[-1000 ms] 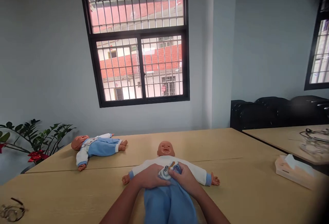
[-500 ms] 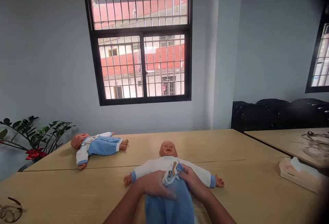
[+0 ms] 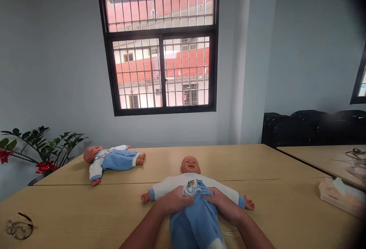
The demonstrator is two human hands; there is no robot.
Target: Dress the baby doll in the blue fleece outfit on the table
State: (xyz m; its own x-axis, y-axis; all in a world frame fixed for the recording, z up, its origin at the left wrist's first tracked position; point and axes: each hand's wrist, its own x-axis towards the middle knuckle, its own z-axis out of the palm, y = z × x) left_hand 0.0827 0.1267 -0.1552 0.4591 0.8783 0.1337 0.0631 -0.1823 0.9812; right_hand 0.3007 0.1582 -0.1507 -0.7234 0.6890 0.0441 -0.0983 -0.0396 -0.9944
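Observation:
A baby doll (image 3: 190, 164) lies on its back on the table, head away from me and arms spread wide in white sleeves with blue cuffs. Over its body and legs are blue overalls (image 3: 197, 218) with a white bib printed with a cartoon figure. My left hand (image 3: 177, 200) grips the overalls at the left edge of the bib. On the other side, my right hand (image 3: 224, 205) pinches the blue cloth near the bib's right edge. The bib is bunched between both hands, and the doll's feet are out of sight.
Another baby doll (image 3: 114, 159), dressed alike, lies at the back left of the table (image 3: 85, 211). Eyeglasses (image 3: 20, 228) rest at the front left. A tissue box (image 3: 340, 195) is at the right, with cables (image 3: 357, 157) beyond. A potted plant (image 3: 48, 150) stands behind the left edge.
Both hands keep hold of the overalls. The bib looks more bunched, and my right hand has moved lower along its edge. The whole view has shifted slightly.

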